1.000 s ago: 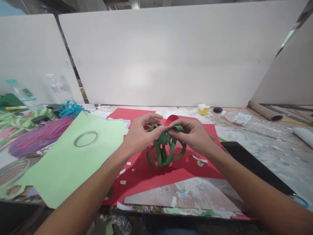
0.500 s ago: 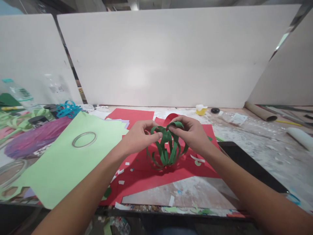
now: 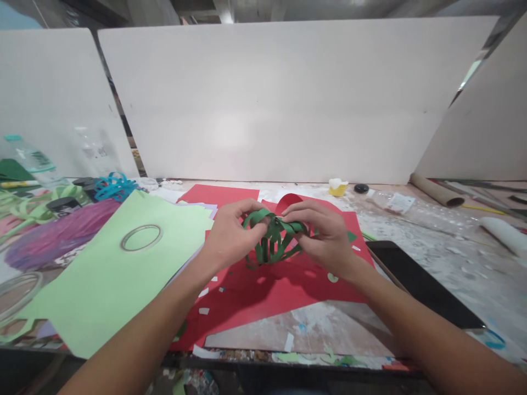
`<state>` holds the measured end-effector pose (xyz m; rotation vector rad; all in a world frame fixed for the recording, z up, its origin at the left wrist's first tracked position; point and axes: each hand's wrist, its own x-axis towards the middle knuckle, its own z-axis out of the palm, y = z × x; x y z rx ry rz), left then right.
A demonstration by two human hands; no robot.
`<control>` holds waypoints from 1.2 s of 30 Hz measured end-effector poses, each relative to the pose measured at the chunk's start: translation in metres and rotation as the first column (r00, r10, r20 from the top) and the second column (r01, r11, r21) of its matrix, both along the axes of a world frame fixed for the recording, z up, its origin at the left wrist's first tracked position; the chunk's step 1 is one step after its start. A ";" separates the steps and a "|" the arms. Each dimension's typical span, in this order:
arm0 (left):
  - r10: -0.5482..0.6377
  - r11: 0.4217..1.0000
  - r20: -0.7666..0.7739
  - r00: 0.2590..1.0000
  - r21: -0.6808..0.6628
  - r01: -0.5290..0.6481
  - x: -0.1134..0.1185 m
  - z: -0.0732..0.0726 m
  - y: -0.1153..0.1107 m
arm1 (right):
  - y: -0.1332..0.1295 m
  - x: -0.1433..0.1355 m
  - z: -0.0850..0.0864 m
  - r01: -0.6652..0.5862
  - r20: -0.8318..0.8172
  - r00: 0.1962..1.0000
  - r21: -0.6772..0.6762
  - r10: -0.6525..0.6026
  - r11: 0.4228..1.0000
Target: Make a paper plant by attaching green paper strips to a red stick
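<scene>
Between my hands is a green paper-strip ball (image 3: 276, 247), its curved strips gathered at the top. My left hand (image 3: 241, 233) pinches its upper left strips between thumb and fingers. On the other side, my right hand (image 3: 323, 230) is closed on the upper right strips, and its fingertips hide part of the gathered top. The ball is over red paper (image 3: 263, 296) dotted with small white scraps. A curled red paper strip (image 3: 289, 202) rises just behind the fingers.
Light green sheets (image 3: 102, 285) with a tape roll (image 3: 141, 238) on them lie at the left, beside a purple plastic bag (image 3: 61, 233). A black tablet (image 3: 420, 285) rests at right. Farther back are a plastic bottle (image 3: 428, 214) and a cardboard tube (image 3: 436, 190). White boards (image 3: 255, 99) stand behind.
My right hand has moved slightly down and turned, its fingers now wrapped further over the strips. The green ball has tilted and looks flatter, with its lower end raised.
</scene>
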<state>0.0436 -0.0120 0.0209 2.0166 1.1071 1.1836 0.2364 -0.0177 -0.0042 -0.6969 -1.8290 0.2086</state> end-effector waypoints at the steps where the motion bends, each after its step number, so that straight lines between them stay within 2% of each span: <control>1: 0.008 1.000 -0.017 1.000 0.019 -0.007 0.000 0.000 -0.001 | -0.001 -0.001 0.000 0.020 0.012 1.000 -0.006 -0.020 1.000; 5: 0.021 1.000 -0.069 0.997 0.019 -0.020 0.001 -0.002 -0.001 | -0.002 -0.004 -0.001 0.024 -0.034 0.999 -0.193 -0.031 0.981; 8: 0.002 1.000 -0.065 0.998 -0.028 -0.004 0.002 -0.002 -0.001 | 0.000 -0.005 -0.001 -0.014 -0.106 0.994 -0.358 -0.026 0.933; 12: 0.006 0.999 -0.054 0.999 -0.042 -0.008 0.002 -0.003 0.000 | 0.003 -0.004 0.000 -0.098 -0.161 0.987 -0.469 0.024 0.878; 19: 0.034 0.999 -0.092 0.995 -0.038 -0.038 0.002 -0.004 0.002 | 0.003 -0.004 0.002 -0.118 -0.157 0.987 -0.546 0.036 0.830; 23: 0.044 0.998 -0.104 0.994 -0.037 -0.048 0.001 -0.004 0.002 | 0.003 -0.003 0.001 -0.101 -0.138 0.990 -0.537 0.031 0.837; 31: -0.052 0.998 -0.096 0.994 -0.027 0.049 0.002 -0.003 0.000 | 0.001 -0.005 0.003 -0.012 -0.083 0.996 -0.521 -0.036 0.854; 36: -0.026 0.999 -0.121 0.992 -0.032 0.022 0.002 -0.002 0.000 | 0.000 -0.005 0.003 -0.020 -0.078 0.997 -0.519 -0.024 0.855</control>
